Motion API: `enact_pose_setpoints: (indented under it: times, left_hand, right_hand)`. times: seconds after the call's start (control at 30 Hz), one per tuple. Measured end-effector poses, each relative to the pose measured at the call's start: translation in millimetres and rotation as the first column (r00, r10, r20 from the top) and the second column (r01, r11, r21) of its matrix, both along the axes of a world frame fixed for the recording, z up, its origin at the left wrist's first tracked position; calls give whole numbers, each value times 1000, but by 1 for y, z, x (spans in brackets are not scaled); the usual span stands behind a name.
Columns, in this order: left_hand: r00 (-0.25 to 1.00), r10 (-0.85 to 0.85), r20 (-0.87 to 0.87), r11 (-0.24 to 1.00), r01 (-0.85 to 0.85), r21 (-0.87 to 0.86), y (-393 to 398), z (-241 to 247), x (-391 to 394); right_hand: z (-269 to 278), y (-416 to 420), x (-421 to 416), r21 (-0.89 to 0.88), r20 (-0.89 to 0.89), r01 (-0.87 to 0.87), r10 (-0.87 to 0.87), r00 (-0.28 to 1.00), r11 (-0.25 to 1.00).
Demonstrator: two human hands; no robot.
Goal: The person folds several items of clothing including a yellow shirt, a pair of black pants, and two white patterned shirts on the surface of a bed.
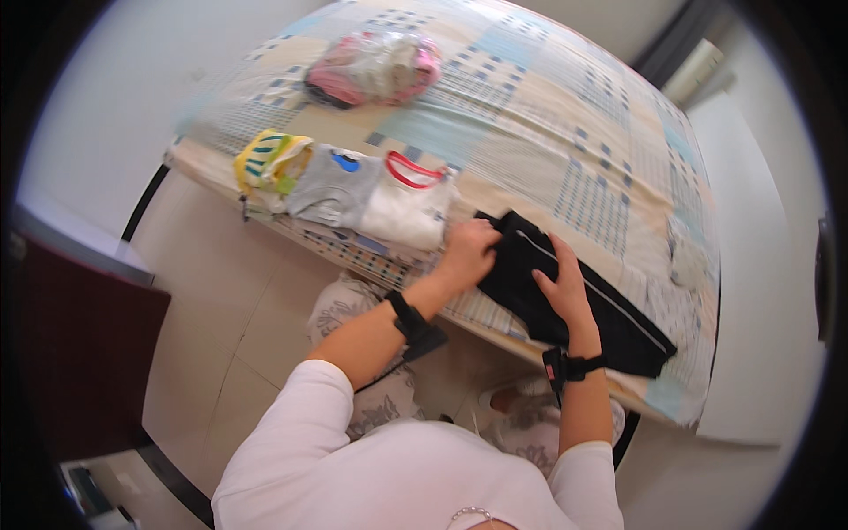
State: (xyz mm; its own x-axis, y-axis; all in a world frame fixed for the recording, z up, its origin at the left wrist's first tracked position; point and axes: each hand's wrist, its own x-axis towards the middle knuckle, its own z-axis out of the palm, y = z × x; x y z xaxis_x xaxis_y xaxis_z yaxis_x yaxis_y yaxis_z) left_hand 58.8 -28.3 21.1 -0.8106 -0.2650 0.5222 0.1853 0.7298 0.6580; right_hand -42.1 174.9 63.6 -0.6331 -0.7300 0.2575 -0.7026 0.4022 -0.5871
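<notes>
Black trousers with a pale side stripe (609,324) lie folded lengthwise along the bed's near edge. At their left end, my left hand (472,248) has its fingers bent against the fabric; whether it grips them is unclear. My right hand (563,285) rests on the middle of the trousers, thumb and fingers apart. Just left of my left hand lies a folded white shirt with a red collar (407,205). Beside it are a folded grey shirt with a blue patch (334,189) and a yellow and green garment (271,162). More folded cloth shows beneath the shirts.
A clear plastic bag of pink and dark clothes (374,69) sits farther back on the patterned bedsheet (530,132). Near the bed's right edge lies a pale patterned cloth (686,255). Dark red furniture (93,358) stands at the left, beyond the tiled floor.
</notes>
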Motion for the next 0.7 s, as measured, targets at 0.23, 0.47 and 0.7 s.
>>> enact_pose_setpoints:
  times: [0.23,0.47,0.7]
  left_hand:
    - [985,-150,-82,984,157,83,9,3,7]
    - [999,-31,-20,971,35,236,7,10,16]
    - [998,-32,58,958,14,286,6,5,15]
  right_hand:
    - [4,-31,7,22,-92,22,-20,996,1000]
    - [-12,-19,-8,80,-77,40,-34,996,996]
    - [-14,-18,0,30,-7,37,-37,999,999]
